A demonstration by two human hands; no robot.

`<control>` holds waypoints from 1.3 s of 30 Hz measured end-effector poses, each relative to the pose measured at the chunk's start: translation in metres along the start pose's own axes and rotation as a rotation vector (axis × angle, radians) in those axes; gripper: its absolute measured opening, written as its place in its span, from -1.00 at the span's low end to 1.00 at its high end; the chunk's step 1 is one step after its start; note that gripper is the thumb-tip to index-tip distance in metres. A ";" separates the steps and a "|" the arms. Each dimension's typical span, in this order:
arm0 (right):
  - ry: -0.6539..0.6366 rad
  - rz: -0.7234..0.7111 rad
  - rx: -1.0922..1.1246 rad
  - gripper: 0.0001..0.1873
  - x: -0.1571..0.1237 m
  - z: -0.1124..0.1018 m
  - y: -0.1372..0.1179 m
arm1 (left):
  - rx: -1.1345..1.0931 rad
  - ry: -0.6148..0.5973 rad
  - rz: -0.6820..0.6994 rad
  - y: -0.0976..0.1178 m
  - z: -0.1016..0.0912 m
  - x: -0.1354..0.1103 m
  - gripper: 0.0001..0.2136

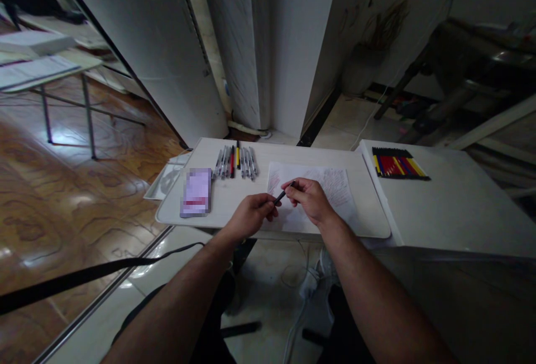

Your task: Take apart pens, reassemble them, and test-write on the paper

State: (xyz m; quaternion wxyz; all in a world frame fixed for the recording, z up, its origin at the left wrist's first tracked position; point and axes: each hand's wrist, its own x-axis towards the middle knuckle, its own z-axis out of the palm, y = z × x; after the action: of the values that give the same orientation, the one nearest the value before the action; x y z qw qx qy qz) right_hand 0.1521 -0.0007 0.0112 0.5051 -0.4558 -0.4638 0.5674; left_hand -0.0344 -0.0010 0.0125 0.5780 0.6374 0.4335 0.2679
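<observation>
Both my hands hold one dark pen (285, 192) above the near edge of a small white table (234, 196). My left hand (251, 214) pinches its lower end, fingers closed. My right hand (307, 197) grips the upper end, fingers curled round it. Under the hands lies a sheet of paper (335, 185) covered with red scribbles. A row of several pens (235, 162), mostly clear-bodied with one red and one yellow, lies at the far side of the table. A purple booklet (196, 191) lies at the left.
A second white table (452, 207) adjoins on the right, with a row of coloured pens (397, 163) on it. A tray (165, 181) sits left of the table. White wall panels stand behind. Wooden floor stretches left, cables lie on the tiles below.
</observation>
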 end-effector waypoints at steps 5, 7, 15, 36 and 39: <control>0.014 0.006 0.011 -0.83 -0.001 0.002 -0.004 | 0.016 0.006 0.007 0.000 0.000 0.000 -0.78; 0.023 0.009 0.008 -0.82 -0.001 0.003 -0.004 | 0.059 0.028 0.007 0.001 0.000 -0.001 -0.80; 0.038 0.014 -0.001 -0.78 0.000 0.003 0.001 | 0.145 0.101 -0.016 0.006 0.003 -0.001 -0.82; 0.118 -0.202 -0.346 -0.60 0.000 0.003 0.011 | 0.100 0.314 -0.097 -0.007 -0.003 0.007 -0.75; 0.043 -0.229 -0.473 -0.55 -0.002 0.006 0.012 | 0.142 0.232 -0.044 -0.009 -0.001 0.005 -0.73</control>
State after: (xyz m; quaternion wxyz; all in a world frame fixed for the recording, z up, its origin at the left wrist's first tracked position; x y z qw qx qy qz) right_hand 0.1441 -0.0043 0.0003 0.4550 -0.5176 -0.6213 0.3728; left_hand -0.0356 0.0032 0.0033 0.4832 0.6316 0.5291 0.2959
